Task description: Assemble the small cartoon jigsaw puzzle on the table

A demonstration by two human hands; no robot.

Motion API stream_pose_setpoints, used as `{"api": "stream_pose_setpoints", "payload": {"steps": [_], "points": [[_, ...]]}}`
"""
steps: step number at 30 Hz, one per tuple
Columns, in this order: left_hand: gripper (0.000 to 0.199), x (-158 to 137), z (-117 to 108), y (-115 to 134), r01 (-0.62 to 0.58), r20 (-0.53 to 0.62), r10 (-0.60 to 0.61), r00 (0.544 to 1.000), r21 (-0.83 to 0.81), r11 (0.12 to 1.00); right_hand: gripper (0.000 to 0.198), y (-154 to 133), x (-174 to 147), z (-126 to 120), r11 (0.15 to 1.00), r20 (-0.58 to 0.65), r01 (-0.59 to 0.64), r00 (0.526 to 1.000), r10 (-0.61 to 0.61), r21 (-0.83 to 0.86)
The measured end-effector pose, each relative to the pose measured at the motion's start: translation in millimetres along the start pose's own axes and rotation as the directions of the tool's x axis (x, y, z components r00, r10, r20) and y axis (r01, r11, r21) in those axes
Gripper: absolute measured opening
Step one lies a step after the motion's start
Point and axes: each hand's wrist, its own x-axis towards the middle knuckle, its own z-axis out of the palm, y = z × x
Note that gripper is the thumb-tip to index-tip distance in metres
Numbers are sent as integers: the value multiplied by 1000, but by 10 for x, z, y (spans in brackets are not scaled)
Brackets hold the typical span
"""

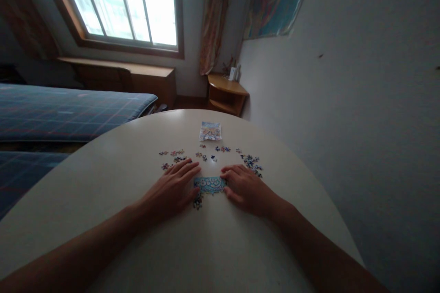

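A partly joined jigsaw puzzle [210,185], a blue strip with pale lettering, lies flat on the table between my hands. My left hand [178,185] rests palm down at its left end, fingers stretched out and thumb at the edge. At the right end, my right hand [245,188] lies with its fingers slightly bent and its thumb apart from them, touching the strip's edge. Some darker joined pieces [197,202] extend below the strip's left end, beside my left thumb. Whether a small piece sits under either hand's fingertips is hidden.
Loose puzzle pieces [177,152] lie beyond my left hand, with another cluster [251,161] beyond my right. A picture packet [210,131] lies farther back on the round white table [147,256]. A bed [68,114] stands left; a wall [360,123] runs along the right.
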Motion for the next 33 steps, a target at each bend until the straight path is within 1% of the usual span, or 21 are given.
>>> {"api": "stream_pose_setpoints", "payload": {"steps": [4, 8, 13, 14, 17, 20, 23, 27, 30, 33], "points": [[48, -16, -6, 29, -11, 22, 11, 1000, 10, 1000, 26, 6, 2, 4, 1000, -7, 11, 1000, -11, 13], [50, 18, -22, 46, -2, 64, -2, 998, 71, 997, 26, 7, 5, -1, 1000, -4, 3, 1000, -3, 19], [48, 283, -41, 47, -22, 58, 16, 998, 113, 993, 28, -4, 4, -12, 1000, 7, 0, 1000, 0, 22], [46, 350, -37, 50, -6, 46, 0, 999, 119, 993, 28, -4, 4, -13, 1000, 9, 2, 1000, -2, 24], [39, 507, -14, 62, -12, 55, 6, 998, 114, 993, 30, 3, 4, -13, 999, 8, 1, 1000, -1, 36], [29, 568, -5, 61, -14, 54, 9, 998, 90, 996, 30, 18, 4, -10, 999, 10, 8, 1000, -8, 49], [24, 571, -21, 35, 38, 35, -40, 999, 74, 997, 30, 33, 5, -6, 998, 6, 19, 1000, -19, 54], [26, 579, -48, -15, 146, 39, -148, 988, 59, 988, 29, 47, 4, 3, 998, 5, 25, 1000, -26, 62], [19, 606, -66, -30, 138, 80, -141, 987, 45, 989, 30, 56, -1, 14, 998, 3, 19, 1000, -20, 67], [23, 633, -88, -20, 132, 113, -136, 984, 36, 991, 30, 65, -6, 25, 997, -5, 21, 1000, -21, 69]]}}
